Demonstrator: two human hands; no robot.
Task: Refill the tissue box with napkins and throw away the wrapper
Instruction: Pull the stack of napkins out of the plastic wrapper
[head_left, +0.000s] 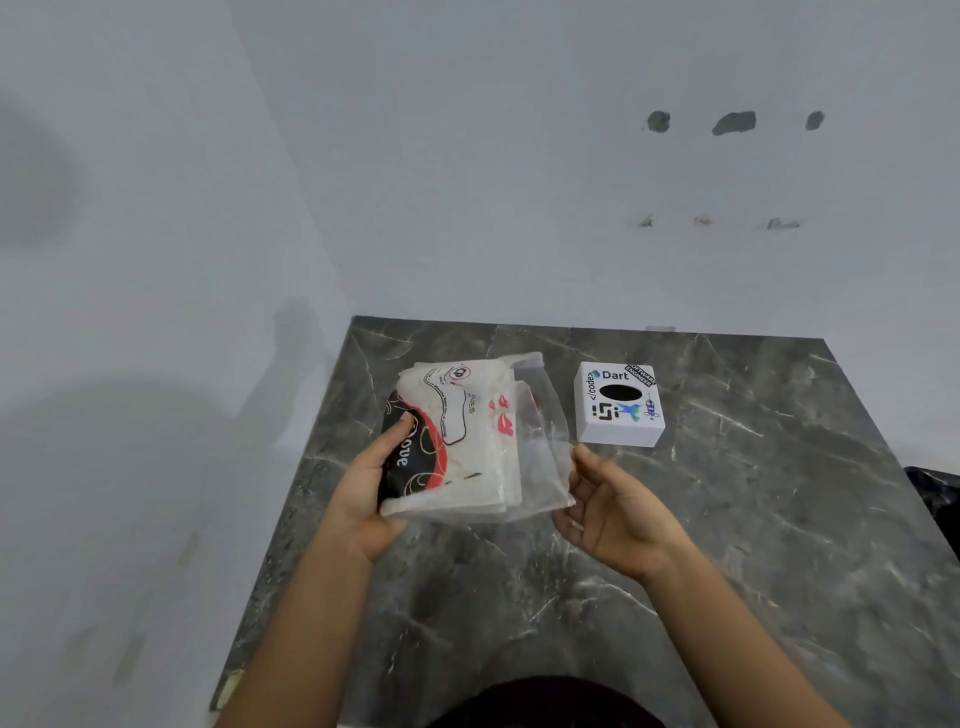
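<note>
A pack of white napkins (457, 441) in a clear plastic wrapper with black, red and white print is held above the dark marble table (727, 519). My left hand (374, 493) grips the pack's printed left end, thumb on top. The wrapper's loose clear end (545, 441) sticks out to the right, and my right hand (608, 509) pinches its edge with the fingertips. The white square tissue box (618, 405) with stickers and a dark oval slot on top stands on the table just right of the pack, beyond my right hand.
White walls close in the table at the back and on the left. A dark object (935, 493) shows at the table's right edge. My dark clothing (545, 701) fills the bottom centre.
</note>
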